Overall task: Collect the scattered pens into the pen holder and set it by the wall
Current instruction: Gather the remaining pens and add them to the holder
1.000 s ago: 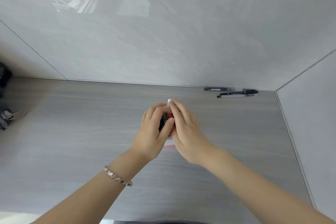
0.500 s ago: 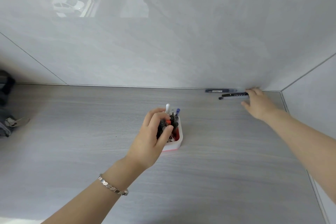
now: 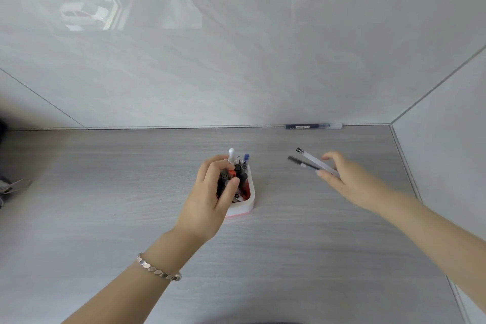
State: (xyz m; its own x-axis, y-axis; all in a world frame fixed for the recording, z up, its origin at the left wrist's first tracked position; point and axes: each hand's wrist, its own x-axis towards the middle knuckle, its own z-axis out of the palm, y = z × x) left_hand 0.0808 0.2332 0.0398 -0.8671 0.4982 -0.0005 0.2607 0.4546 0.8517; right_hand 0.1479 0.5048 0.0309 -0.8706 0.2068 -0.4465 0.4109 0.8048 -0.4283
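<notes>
Head view: left hand curled around the pens bunched in the pen holder at table centre. Right hand, 3 o'clock of it, pinches two pens, probably both. Dark pen at 1 o'clock, against wall.

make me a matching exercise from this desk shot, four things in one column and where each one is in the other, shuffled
Things
1. white and red pen holder
2. dark blue pen with a clear cap
3. two pens, one black and one clear
4. silver link bracelet

Places
A. lying along the foot of the back wall
B. held in the right hand
C. on the left wrist
D. standing mid-desk under the left hand

Pairs: 1-D, 2-A, 3-B, 4-C
</notes>
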